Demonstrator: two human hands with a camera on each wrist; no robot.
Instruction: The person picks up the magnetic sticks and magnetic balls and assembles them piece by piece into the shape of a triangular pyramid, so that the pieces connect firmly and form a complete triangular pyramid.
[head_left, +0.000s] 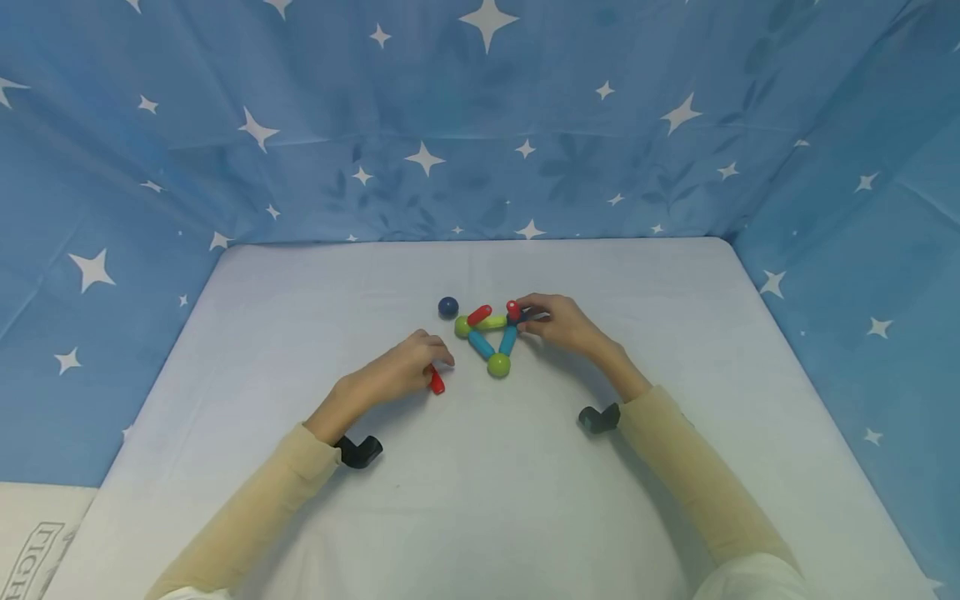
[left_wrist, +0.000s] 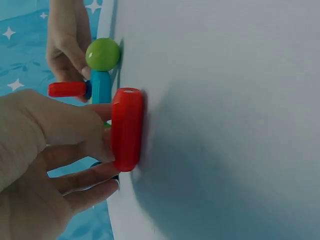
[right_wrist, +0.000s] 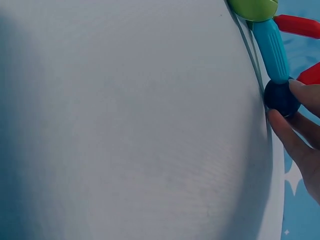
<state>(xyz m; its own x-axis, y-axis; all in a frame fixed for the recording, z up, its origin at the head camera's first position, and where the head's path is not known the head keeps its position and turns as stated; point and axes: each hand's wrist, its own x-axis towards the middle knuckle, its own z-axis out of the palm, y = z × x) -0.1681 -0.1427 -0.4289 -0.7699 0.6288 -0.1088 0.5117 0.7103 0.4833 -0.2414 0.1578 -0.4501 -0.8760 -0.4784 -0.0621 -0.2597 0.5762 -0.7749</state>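
In the head view, my left hand (head_left: 401, 367) pinches a loose red rod (left_wrist: 127, 130) by its side, low over the table and left of a small triangle of rods and balls. My right hand (head_left: 562, 323) holds the dark blue ball (right_wrist: 281, 98) at the triangle's far right corner between thumb and fingers. Blue rods (head_left: 481, 344) run from the near green ball (head_left: 498, 365) to the other two corners. A yellow-green rod (head_left: 493, 322) joins the left green ball (head_left: 462, 326) to the dark blue one. Red rods (head_left: 480, 315) stick up from these two far corners.
A separate dark blue ball (head_left: 447, 307) lies just behind the left green ball. The white-covered table (head_left: 480, 500) meets a blue star-patterned curtain (head_left: 480, 192) at its back and sides. Black devices (head_left: 360, 452) are worn on both wrists.
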